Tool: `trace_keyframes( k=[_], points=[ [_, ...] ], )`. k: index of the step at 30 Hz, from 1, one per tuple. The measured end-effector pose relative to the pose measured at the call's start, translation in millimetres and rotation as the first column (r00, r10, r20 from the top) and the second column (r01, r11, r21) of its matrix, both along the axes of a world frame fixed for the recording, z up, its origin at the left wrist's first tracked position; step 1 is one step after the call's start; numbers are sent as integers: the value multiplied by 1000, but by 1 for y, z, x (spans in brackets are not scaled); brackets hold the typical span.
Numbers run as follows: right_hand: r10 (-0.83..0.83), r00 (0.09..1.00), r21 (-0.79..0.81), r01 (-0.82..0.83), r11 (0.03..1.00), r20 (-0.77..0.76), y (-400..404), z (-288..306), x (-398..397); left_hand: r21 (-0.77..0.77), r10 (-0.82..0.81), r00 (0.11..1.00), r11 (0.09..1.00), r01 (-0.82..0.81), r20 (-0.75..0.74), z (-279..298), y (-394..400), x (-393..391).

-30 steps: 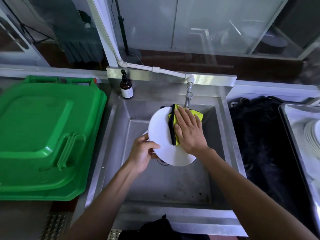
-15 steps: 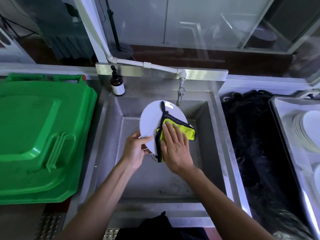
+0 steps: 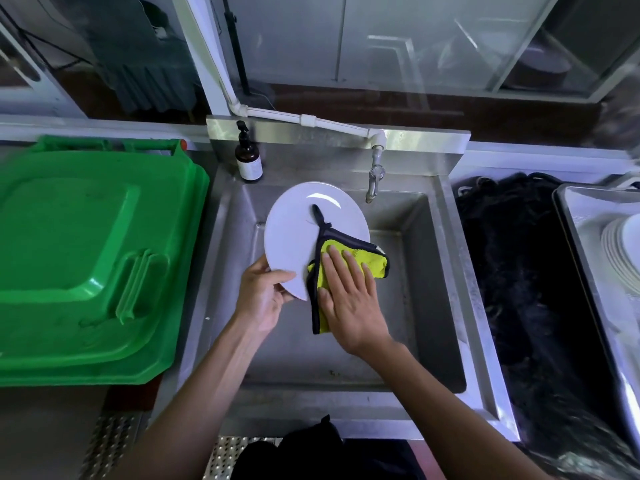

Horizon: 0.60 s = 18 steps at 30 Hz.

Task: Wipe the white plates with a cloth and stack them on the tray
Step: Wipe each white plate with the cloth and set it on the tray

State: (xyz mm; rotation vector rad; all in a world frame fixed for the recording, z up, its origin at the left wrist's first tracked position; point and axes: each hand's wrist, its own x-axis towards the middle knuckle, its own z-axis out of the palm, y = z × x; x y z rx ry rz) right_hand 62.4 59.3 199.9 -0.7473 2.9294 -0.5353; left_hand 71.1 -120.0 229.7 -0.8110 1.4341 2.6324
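Hands [image 3: 263,292] on glossy white plate [image 3: 298,233] (yellow cloth [image 3: 346,268], black-edged).

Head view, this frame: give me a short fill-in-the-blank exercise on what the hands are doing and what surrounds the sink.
1. The left hand grips the white plate by its ____ edge.
2. The right hand presses a ____ cloth with black trim flat against the plate.
3. The plate is held above the ____, below the tap.
4. The bin lid left of the sink is ____.

Missing words: lower; yellow; sink; green
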Motion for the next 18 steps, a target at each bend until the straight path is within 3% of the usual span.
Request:
trace_keyframes(
  k=[11,18],
  points=[
    [-23,999,43,22,999,31,13,1,-44,-70,-136,990,988,137,32,-3,-26,14],
    [167,983,90,-161,983,-75,12,11,-48,-103,-239,970,965,242,40,9,-41,19]
  ],
)
